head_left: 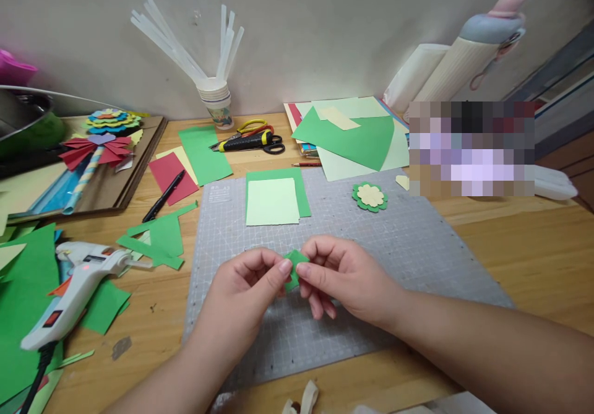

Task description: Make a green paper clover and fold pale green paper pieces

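Paper (294, 268), green, small and pointed, sits clamped in the grip of my left hand (255, 283) and right hand (347, 276) above the gray gridded mat (264, 353), pinched from both sides probably for steadiness.

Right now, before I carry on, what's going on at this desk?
A person is holding a small green paper piece over a gray cutting mat, pinched between the left-hand grip and the right-hand grip. Beyond the hands, a pale green sheet lies partly over a darker green sheet on the mat. To their right sits a paper flower, cream on green. A glue gun lies off the mat, to the left.
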`<state>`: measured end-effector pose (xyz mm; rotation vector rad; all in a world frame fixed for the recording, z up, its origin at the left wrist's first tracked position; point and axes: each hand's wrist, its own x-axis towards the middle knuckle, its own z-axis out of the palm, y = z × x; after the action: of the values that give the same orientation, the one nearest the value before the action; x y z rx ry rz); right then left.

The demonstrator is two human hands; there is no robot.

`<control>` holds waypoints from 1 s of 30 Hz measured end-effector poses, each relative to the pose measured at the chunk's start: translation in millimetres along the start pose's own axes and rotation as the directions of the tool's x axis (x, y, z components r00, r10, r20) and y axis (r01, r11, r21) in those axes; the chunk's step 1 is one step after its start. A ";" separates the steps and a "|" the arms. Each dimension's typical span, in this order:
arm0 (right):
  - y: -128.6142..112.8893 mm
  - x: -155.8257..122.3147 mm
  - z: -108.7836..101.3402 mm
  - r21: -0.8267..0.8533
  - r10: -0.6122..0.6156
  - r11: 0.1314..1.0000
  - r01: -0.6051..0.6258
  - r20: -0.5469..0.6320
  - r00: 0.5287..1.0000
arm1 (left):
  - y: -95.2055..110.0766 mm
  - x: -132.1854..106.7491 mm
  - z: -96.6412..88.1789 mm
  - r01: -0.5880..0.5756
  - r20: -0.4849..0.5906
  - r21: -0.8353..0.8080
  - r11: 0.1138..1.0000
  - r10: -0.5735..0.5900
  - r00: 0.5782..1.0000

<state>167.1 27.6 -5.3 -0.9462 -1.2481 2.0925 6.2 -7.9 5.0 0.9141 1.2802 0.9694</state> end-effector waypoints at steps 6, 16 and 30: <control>1.3 -1.0 0.3 -0.021 0.023 1.000 -0.022 0.014 1.000 | 2.2 -1.5 0.8 -0.047 -0.009 0.016 0.999 0.047 0.999; 1.5 -0.5 -0.6 -0.013 0.004 1.000 -0.005 -0.015 1.000 | 3.5 -1.6 2.1 -0.040 -0.008 0.030 0.999 0.040 0.999; -4.6 -2.7 -1.4 0.003 0.074 0.997 -0.074 0.056 0.996 | 4.9 -6.0 1.0 -0.074 0.025 0.147 0.986 0.071 0.997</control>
<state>170.2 28.4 -0.8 -0.9512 -1.2526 2.1918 6.7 -12.0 11.7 1.0885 1.3226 0.9287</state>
